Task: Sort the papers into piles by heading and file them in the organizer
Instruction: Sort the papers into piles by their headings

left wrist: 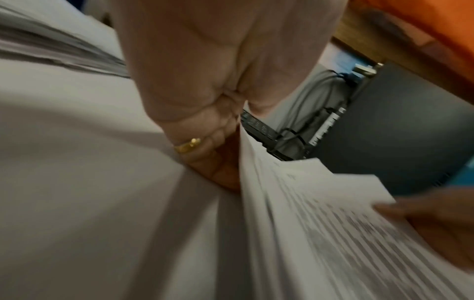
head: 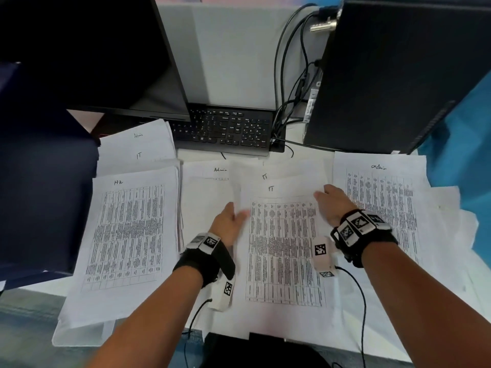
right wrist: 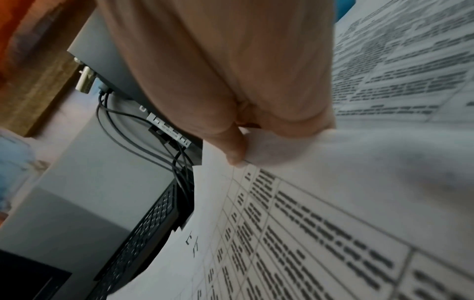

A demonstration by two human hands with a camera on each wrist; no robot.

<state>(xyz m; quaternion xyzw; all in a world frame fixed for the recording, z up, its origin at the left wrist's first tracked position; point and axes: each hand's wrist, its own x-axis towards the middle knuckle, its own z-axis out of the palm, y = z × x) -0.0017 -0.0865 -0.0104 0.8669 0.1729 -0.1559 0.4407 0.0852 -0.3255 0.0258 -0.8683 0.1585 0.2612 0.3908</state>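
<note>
A printed sheet headed IT (head: 284,248) lies at the middle of the desk on other IT sheets. My left hand (head: 233,216) grips its left edge, thumb on top and fingers curled beneath (left wrist: 220,142). My right hand (head: 329,197) pinches its upper right edge, with the thumb pressed on the paper (right wrist: 238,146). The sheet's left side is lifted (left wrist: 320,233). An HR pile (head: 127,235) lies at the left and an Admin pile (head: 380,208) at the right. Another Admin sheet (head: 207,181) lies behind my left hand. A stack showing Admin and IT headings (head: 138,147) sits at the back left.
A black keyboard (head: 228,128) lies behind the papers, under a dark monitor (head: 93,54). A black PC tower (head: 398,75) with cables (head: 289,88) stands at the back right. A dark blue boxy object (head: 39,168) stands at the left edge.
</note>
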